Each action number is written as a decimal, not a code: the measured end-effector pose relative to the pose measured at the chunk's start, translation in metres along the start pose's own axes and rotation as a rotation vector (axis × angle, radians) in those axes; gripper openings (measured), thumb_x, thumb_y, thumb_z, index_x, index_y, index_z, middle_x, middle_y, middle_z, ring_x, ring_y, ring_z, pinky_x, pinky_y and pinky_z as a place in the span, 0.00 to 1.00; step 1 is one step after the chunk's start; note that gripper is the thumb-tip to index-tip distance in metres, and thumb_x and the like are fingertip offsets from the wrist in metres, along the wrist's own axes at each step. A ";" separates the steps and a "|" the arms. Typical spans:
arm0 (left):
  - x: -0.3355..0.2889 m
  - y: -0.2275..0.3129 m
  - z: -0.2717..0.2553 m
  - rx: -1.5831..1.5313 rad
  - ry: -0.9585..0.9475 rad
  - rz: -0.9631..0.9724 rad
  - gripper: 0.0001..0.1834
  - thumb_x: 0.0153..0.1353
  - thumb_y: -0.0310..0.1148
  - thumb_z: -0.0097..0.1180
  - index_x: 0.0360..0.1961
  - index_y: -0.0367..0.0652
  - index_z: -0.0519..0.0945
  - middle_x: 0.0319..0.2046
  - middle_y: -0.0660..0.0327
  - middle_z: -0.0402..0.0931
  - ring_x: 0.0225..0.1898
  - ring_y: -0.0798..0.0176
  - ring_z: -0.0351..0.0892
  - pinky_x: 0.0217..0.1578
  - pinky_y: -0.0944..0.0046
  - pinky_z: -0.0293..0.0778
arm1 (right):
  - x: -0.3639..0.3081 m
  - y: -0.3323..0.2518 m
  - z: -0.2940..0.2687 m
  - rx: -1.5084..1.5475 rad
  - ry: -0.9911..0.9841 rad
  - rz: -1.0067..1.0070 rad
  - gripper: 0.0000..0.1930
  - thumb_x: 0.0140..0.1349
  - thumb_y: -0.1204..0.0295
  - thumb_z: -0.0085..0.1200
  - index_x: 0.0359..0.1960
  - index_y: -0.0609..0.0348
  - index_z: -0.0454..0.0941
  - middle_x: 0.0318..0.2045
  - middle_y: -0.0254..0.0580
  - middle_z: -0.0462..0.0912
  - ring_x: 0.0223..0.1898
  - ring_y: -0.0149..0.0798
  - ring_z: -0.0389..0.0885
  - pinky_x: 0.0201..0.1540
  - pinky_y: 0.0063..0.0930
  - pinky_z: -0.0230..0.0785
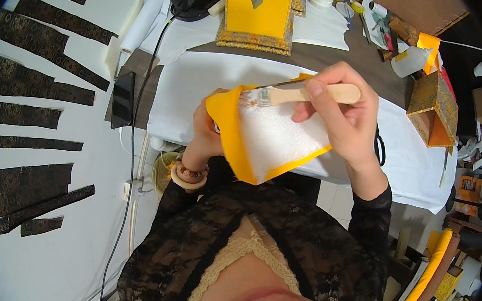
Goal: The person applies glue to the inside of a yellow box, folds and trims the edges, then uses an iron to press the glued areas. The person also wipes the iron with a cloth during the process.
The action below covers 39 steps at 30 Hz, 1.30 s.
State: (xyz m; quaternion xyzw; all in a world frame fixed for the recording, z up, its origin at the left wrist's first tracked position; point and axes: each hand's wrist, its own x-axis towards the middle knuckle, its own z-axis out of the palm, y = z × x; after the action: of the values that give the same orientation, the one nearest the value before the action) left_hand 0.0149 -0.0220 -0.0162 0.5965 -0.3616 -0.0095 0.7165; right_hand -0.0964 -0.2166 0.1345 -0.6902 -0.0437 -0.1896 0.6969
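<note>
My right hand (346, 112) is closed round the wooden handle of a flat brush (286, 95). Its bristles, coated with something white, touch the upper left part of a white-faced piece of yellow fabric (278, 140). The white face looks wet and glossy, and yellow edges show along its left and lower sides. My left hand (208, 129) grips this fabric from its left side, with most of the fingers hidden behind it. The piece is held up above the front of the white-covered table (183, 84).
Dark patterned fabric strips (28, 87) lie on the white surface at left, beside a phone (122, 98) and a black cable (141, 85). A yellow panelled box (257, 9) stands at the back. An open patterned box (434, 110) and a white bottle (410, 61) are at right.
</note>
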 end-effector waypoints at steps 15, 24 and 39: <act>-0.008 -0.017 -0.007 -0.270 0.027 -0.288 0.38 0.51 0.31 0.74 0.59 0.34 0.65 0.56 0.48 0.76 0.54 0.57 0.79 0.55 0.59 0.74 | -0.007 -0.006 0.006 0.148 0.043 -0.014 0.03 0.69 0.77 0.52 0.38 0.64 0.75 0.28 0.37 0.81 0.30 0.26 0.84 0.32 0.20 0.80; -0.012 -0.010 -0.007 -0.279 0.077 -0.308 0.32 0.58 0.28 0.68 0.60 0.35 0.65 0.58 0.47 0.74 0.55 0.57 0.78 0.56 0.58 0.74 | -0.015 -0.009 0.001 0.002 -0.019 -0.037 0.05 0.70 0.75 0.48 0.34 0.63 0.70 0.26 0.43 0.80 0.25 0.31 0.82 0.30 0.23 0.77; -0.008 -0.014 -0.001 -0.315 0.002 -0.063 0.27 0.66 0.30 0.59 0.61 0.35 0.64 0.59 0.46 0.71 0.55 0.53 0.78 0.55 0.53 0.76 | -0.030 -0.014 -0.003 -0.149 -0.072 -0.155 0.05 0.68 0.78 0.50 0.32 0.63 0.73 0.24 0.38 0.82 0.24 0.26 0.82 0.29 0.17 0.74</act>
State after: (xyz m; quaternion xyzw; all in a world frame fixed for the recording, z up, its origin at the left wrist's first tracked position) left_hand 0.0155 -0.0216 -0.0323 0.4877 -0.3361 -0.0881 0.8009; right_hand -0.1293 -0.2131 0.1383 -0.7411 -0.1078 -0.2207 0.6249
